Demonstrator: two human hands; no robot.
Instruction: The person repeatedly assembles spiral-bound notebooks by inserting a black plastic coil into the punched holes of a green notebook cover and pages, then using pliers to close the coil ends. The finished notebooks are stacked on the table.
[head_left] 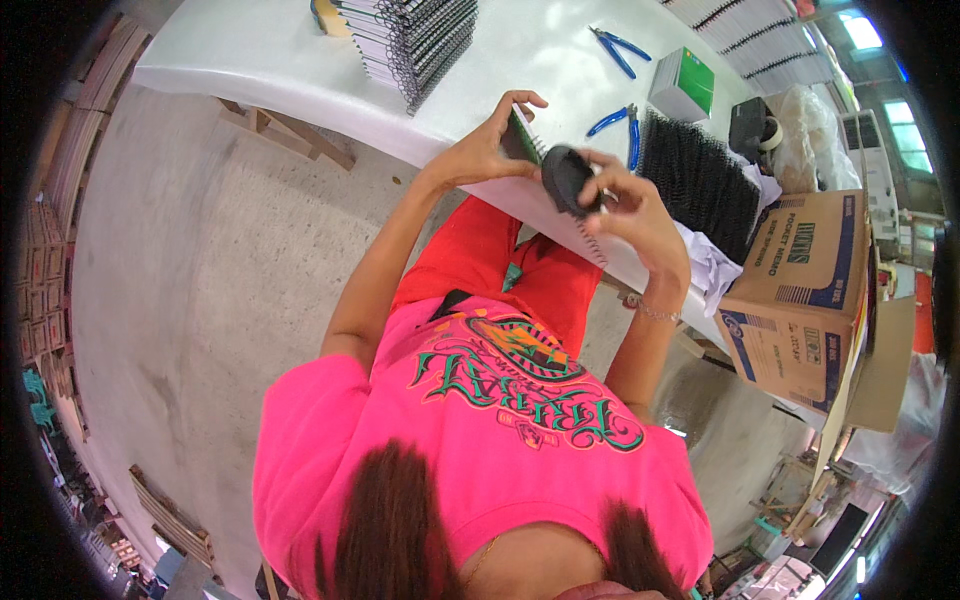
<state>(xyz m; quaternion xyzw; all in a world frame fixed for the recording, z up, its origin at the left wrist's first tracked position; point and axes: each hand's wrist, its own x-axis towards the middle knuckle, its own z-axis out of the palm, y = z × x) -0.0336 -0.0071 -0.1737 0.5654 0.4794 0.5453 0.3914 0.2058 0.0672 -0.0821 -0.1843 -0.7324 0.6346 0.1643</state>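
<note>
Hands raised together over near edge of long white surface (300, 60). Right hand (635, 205) closed around round black disc-shaped object (567, 178), fingers curled on its rim. Left hand (490, 145) grips small green spiral-bound notebook (520, 135), thumb on cover, notebook just beside disc, above surface edge. Beyond: blue-handled pliers (620, 122) lying on surface, next to heap of black wire binding coils (700, 180). Right of it brown cardboard box (800, 300). Farther: small green box (685, 85), second blue-handled pliers (618, 45), tall stack of spiral-bound notebooks (410, 40).
</note>
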